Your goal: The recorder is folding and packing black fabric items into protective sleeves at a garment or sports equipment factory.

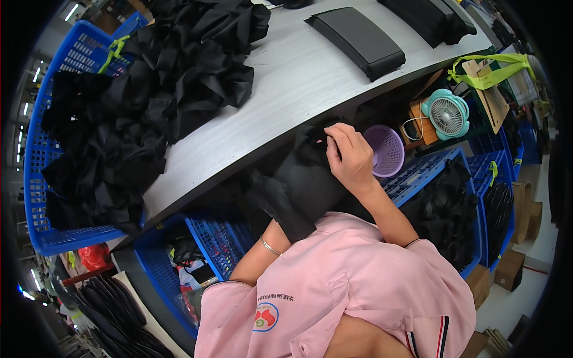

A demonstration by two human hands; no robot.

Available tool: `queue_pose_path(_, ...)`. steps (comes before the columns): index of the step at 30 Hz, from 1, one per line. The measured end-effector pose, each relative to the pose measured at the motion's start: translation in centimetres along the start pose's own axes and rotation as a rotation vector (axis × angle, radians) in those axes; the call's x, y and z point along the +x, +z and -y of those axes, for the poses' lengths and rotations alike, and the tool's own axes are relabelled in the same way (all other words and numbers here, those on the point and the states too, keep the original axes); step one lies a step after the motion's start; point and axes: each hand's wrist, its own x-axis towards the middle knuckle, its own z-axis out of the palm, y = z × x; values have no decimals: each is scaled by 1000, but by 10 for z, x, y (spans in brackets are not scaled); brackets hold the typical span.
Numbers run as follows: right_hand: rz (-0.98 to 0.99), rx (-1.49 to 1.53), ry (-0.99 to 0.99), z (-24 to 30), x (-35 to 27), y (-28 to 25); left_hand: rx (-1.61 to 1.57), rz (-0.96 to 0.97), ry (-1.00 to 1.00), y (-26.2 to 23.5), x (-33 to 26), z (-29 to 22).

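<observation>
A piece of black fabric (pixel 307 179) hangs in front of me, below the table's edge. At its upper end my right hand (pixel 351 156) is closed, thumb and fingers curled together on the cloth. My left forearm (pixel 258 255), with a bracelet at the wrist, goes in under the same fabric. That cloth covers my left hand, so its fingers cannot be made out; a tiny skin-coloured spot shows beside the right fingertips. A large heap of black fabric pieces (pixel 197 65) spills from a blue basket (pixel 45 197) onto the table at left.
On the grey table (pixel 277 77) lie curved black padded pieces (pixel 361 39). Under its right side stand a purple basket (pixel 391 146) and a small teal fan (pixel 447 113). Blue crates flank me: one crate (pixel 152 253) at left, another crate (pixel 477 238) with black pieces at right.
</observation>
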Motion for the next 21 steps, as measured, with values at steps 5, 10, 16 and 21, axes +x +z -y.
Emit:
queue_pose_path(5,173,368,180,-5,0,-11,-16,46,-23,4,-25,5)
queue_pose_path(10,267,337,16,5,9,-27,-26,81,-50,7,-41,23)
queue_pose_path(16,281,338,120,-2,0,-19,-42,130,-76,16,-60,41)
queue_pose_path(21,557,860,5,-17,15,-40,-51,160,-109,17,-66,89)
